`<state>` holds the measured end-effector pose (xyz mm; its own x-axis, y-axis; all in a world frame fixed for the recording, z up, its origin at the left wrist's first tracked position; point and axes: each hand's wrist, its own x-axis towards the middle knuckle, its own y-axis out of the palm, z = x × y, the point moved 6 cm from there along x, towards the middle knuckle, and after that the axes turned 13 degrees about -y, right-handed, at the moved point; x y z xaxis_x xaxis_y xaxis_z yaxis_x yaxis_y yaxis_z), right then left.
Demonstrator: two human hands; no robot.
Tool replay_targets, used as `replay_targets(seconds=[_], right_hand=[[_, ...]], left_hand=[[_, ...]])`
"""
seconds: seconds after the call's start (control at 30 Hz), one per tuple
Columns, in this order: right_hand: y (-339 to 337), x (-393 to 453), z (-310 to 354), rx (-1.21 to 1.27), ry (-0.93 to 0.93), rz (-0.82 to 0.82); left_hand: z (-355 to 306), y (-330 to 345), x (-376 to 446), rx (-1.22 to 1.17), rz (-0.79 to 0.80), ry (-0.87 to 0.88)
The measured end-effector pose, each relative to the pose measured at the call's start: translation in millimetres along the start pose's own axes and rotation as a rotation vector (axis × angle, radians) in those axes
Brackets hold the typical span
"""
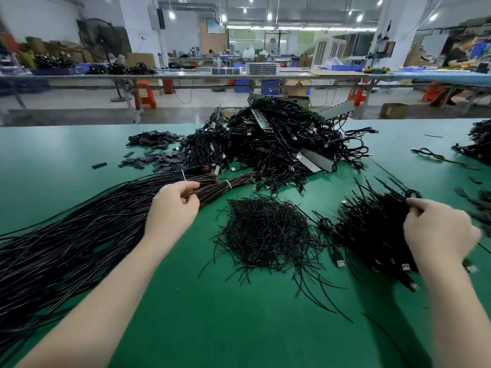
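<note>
1. The long wire bundle (pixel 79 229) lies on the left of the green table (pixel 239 328). It fans out wide toward the near left edge and narrows toward the middle of the table.
2. Two white ties (pixel 183 175) bind the bundle at its narrow end.
3. The left hand (pixel 172 208) rests on that narrow end, just short of the ties. Its fingers are curled, and the thumb and forefinger are pinched together on a few strands.
4. The USB cable bunch (pixel 372 229) is on the right side of the table. Its cut ends bristle up and to the left, and its plugs hang toward the near edge.
5. The right hand (pixel 435 229) grips the bunch from the right with its fingers curled tight round the cables.
6. Between the two hands, a loose pile of short wires (pixel 265 229) lies flat on the table. It sits just beside the bunch and apart from the long bundle.
7. A single USB plug (pixel 339 260) lies on the table between the pile and the bunch.
8. Behind these things is a large heap of cables (pixel 279 144) with metal strips (pixel 316 160) mixed into it.
9. Flat black pieces (pixel 159 158) are scattered to the left of the heap.
</note>
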<state>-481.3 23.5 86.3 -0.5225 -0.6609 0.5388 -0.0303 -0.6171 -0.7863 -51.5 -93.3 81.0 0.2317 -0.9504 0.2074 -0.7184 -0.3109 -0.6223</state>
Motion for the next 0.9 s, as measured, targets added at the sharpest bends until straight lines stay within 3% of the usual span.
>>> replay_targets(seconds=[0.13,0.27,0.6,0.77,0.9], right_hand=[[-8.1,-1.8,11.9,0.048,0.001,-0.072],[-16.2,-3.2,26.0,0.151,-0.037,-0.120],[-25.4,-7.4,55.4,0.293,-0.148,-0.133],[-27.6,-9.7,64.5,0.352,-0.166,-0.133],[-33.1,-15.9,88.4,0.397,-0.258,-0.116]], left_hand=[[76.6,-6.4,44.2,0.647,-0.029,-0.090],[114.9,-15.9,59.3,0.886,-0.013,0.004],[116.9,-26.2,66.4,0.730,-0.060,-0.100],[79.1,-45.9,54.0,0.328,-0.203,-0.117],[21.3,-65.5,28.7,0.137,-0.292,0.037]])
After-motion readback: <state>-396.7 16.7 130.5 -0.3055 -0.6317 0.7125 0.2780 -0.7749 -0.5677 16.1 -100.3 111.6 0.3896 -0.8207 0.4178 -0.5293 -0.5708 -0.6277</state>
